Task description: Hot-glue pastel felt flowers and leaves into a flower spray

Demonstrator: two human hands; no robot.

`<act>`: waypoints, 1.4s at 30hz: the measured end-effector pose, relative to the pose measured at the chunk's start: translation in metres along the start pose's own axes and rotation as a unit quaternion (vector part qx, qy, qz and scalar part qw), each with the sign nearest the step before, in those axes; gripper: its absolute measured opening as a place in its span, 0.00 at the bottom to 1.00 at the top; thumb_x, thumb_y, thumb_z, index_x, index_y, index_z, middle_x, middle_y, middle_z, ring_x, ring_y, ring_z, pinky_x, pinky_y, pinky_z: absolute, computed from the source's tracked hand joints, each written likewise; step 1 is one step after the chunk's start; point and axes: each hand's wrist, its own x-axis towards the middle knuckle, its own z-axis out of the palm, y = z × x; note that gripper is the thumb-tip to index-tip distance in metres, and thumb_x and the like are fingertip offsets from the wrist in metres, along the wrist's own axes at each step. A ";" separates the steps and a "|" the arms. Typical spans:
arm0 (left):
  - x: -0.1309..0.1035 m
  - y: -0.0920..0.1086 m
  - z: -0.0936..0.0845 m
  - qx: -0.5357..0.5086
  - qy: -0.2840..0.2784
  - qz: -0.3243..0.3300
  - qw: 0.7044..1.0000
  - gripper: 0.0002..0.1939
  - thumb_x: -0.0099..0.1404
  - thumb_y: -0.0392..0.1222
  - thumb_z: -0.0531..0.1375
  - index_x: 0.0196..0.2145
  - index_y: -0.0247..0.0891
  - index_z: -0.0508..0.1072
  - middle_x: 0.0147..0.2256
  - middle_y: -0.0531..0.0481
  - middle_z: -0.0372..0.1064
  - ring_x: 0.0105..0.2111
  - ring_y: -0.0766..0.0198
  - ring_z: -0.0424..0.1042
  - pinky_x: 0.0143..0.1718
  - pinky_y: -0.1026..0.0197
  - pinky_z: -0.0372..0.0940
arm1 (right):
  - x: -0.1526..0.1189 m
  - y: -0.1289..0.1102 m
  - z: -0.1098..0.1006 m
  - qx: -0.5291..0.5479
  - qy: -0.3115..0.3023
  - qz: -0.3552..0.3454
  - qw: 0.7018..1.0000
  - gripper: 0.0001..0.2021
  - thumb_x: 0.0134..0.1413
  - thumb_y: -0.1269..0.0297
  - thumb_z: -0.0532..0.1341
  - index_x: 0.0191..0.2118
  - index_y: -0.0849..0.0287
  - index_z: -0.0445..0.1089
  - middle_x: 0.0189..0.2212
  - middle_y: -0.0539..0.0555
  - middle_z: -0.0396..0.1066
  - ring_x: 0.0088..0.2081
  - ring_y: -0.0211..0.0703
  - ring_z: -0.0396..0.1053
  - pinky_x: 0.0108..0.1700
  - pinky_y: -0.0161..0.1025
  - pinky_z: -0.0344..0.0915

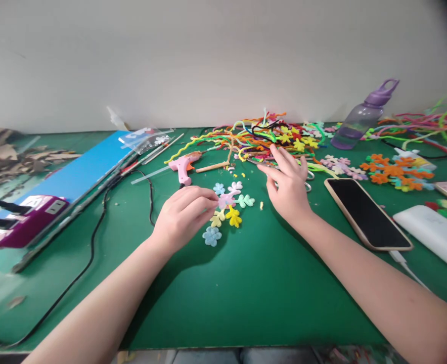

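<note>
My left hand [187, 215] is closed, thumb and fingertips pinched at the edge of a pink-lilac fuzzy flower [227, 200]. Around that flower lie other fuzzy pieces: a blue flower [212, 236], a yellow one [233, 216], a pale yellow one [218, 218] and a mint-green one [246, 201]. My right hand [287, 184] has its fingers stretched out over a pair of scissors [310, 175]. The scissors' handles show beside the hand; whether the fingers touch them I cannot tell.
Behind my hands lies a heap of coloured pipe cleaners [242, 136], with a pink glue gun [183, 168] to its left. On the right are a phone [367, 212], a white power bank [432, 235] and a purple bottle [362, 119]. A purple power strip [26, 221] with black cables is on the left.
</note>
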 end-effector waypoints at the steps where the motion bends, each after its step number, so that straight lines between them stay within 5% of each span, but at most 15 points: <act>1: 0.000 0.000 0.000 0.007 -0.001 0.001 1.000 0.03 0.63 0.34 0.58 0.34 0.40 0.68 0.35 0.49 0.74 0.34 0.66 0.73 0.40 0.61 0.67 | 0.000 -0.003 -0.002 0.001 0.000 -0.006 1.000 0.13 0.59 0.71 0.52 0.44 0.51 0.71 0.59 0.54 0.60 0.61 0.56 0.55 0.60 0.69 0.41; 9: 0.002 0.005 -0.007 0.033 -0.022 0.053 0.998 0.08 0.62 0.34 0.59 0.41 0.40 0.69 0.37 0.47 0.74 0.36 0.62 0.72 0.42 0.57 0.67 | -0.012 -0.049 -0.023 0.041 -0.035 -0.167 0.984 0.07 0.59 0.59 0.58 0.43 0.44 0.69 0.50 0.45 0.70 0.57 0.49 0.61 0.66 0.63 0.32; 17: 0.003 0.003 -0.004 0.048 -0.027 0.062 0.997 0.07 0.62 0.33 0.59 0.38 0.40 0.68 0.36 0.49 0.74 0.34 0.64 0.72 0.43 0.57 0.67 | -0.015 -0.049 -0.023 0.064 -0.059 -0.152 0.984 0.05 0.61 0.62 0.56 0.39 0.45 0.69 0.43 0.43 0.73 0.52 0.43 0.66 0.65 0.57 0.39; 23: 0.002 -0.004 -0.002 0.039 0.069 -0.109 0.991 0.06 0.60 0.31 0.59 0.34 0.40 0.69 0.34 0.52 0.73 0.36 0.64 0.73 0.40 0.60 0.67 | 0.001 -0.001 -0.013 0.028 0.021 -0.004 0.999 0.06 0.61 0.64 0.56 0.37 0.52 0.70 0.32 0.50 0.75 0.37 0.42 0.70 0.60 0.55 0.49; 26: 0.003 -0.005 -0.001 -0.006 0.088 -0.185 0.979 0.04 0.60 0.32 0.58 0.33 0.39 0.69 0.34 0.51 0.72 0.36 0.65 0.72 0.40 0.61 0.67 | 0.003 0.021 -0.003 -0.058 -0.001 0.035 0.998 0.15 0.58 0.64 0.58 0.51 0.55 0.67 0.53 0.59 0.67 0.54 0.57 0.62 0.59 0.64 0.44; 28: 0.003 -0.005 0.001 -0.030 0.081 -0.228 0.970 0.02 0.60 0.34 0.58 0.33 0.39 0.70 0.32 0.52 0.72 0.33 0.65 0.72 0.39 0.62 0.66 | 0.002 0.025 0.001 -0.058 -0.018 0.045 0.997 0.18 0.57 0.62 0.59 0.53 0.56 0.65 0.56 0.61 0.64 0.56 0.58 0.60 0.59 0.64 0.45; 34: 0.005 -0.004 0.003 -0.235 0.099 -0.388 0.886 0.12 0.62 0.40 0.59 0.44 0.39 0.68 0.33 0.53 0.68 0.26 0.69 0.71 0.32 0.63 0.67 | -0.003 0.009 0.001 -0.013 -0.038 -0.003 0.999 0.06 0.60 0.62 0.55 0.34 0.55 0.66 0.36 0.51 0.73 0.45 0.46 0.68 0.63 0.57 0.39; 37: 0.007 -0.004 0.002 -0.242 0.073 -0.406 0.878 0.16 0.63 0.40 0.57 0.49 0.40 0.69 0.34 0.53 0.69 0.25 0.70 0.71 0.32 0.64 0.67 | -0.003 0.007 0.002 -0.002 -0.049 -0.014 0.999 0.05 0.59 0.64 0.55 0.33 0.55 0.66 0.35 0.49 0.73 0.43 0.44 0.68 0.63 0.56 0.38; 42: 0.004 -0.005 0.006 -0.187 -0.031 -0.418 0.889 0.11 0.62 0.42 0.57 0.40 0.38 0.74 0.36 0.49 0.74 0.31 0.64 0.72 0.36 0.61 0.67 | -0.003 0.007 0.004 0.010 -0.067 -0.023 0.997 0.05 0.59 0.65 0.55 0.34 0.55 0.66 0.36 0.49 0.74 0.43 0.43 0.69 0.63 0.55 0.39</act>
